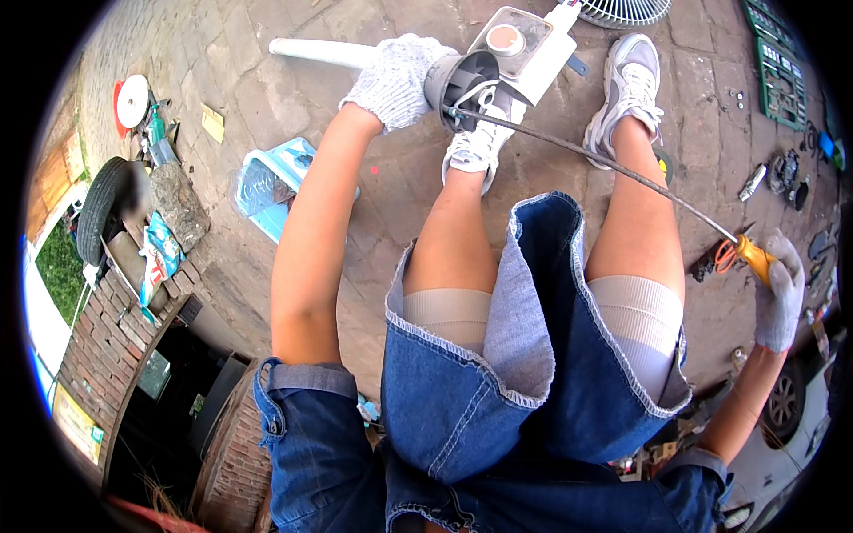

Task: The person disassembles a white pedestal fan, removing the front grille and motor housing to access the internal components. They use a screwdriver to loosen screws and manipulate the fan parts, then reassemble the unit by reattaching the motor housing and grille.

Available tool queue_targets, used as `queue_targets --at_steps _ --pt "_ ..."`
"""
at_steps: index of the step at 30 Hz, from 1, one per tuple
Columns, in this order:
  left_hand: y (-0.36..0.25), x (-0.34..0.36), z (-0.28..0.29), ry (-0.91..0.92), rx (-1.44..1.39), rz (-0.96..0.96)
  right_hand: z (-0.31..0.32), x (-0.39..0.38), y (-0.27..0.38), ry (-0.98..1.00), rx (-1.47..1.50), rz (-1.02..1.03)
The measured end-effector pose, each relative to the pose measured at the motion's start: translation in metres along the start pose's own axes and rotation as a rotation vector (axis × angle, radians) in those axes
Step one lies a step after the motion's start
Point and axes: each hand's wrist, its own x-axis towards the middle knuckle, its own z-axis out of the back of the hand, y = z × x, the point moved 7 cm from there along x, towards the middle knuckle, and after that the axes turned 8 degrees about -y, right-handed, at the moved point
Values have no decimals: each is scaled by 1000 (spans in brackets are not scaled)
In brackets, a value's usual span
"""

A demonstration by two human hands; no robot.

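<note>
My left hand (402, 82), in a light knitted glove, is closed around a white pole (320, 51) where it meets a grey cup-shaped housing (437, 87). The housing's open end faces right, and a whitish wire loops out of it. My right hand (782, 289), gloved too, grips the yellow handle of a long screwdriver (622, 167). Its thin shaft runs up and left across my legs, and the tip is at the open end of the housing. Just beyond the housing lies a white box-like part (546, 55) with a round orange-pink disc.
A white fan grille (626, 7) shows at the top edge. A green tool case (780, 80) lies far right, above dark metal parts (784, 171). Orange-handled pliers (721, 258) are near my right hand. A blue-and-white plastic container (275, 209) stands left; farther off is a tyre (99, 209).
</note>
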Motion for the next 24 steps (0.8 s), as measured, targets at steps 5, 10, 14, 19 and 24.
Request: queue_targets --at_steps 5,10,14,19,24 --pt "-2 0 3 6 -10 -2 -9 -2 7 35 3 22" --pt "0 0 0 -16 -16 -8 -9 -2 10 44 -1 12" --pt "0 0 1 -14 -15 -15 -6 -1 6 26 -1 24" --pt "1 1 -1 -10 4 -11 -1 2 2 85 -28 12" --pt "1 1 1 -3 46 -2 1 3 -2 54 -18 10"
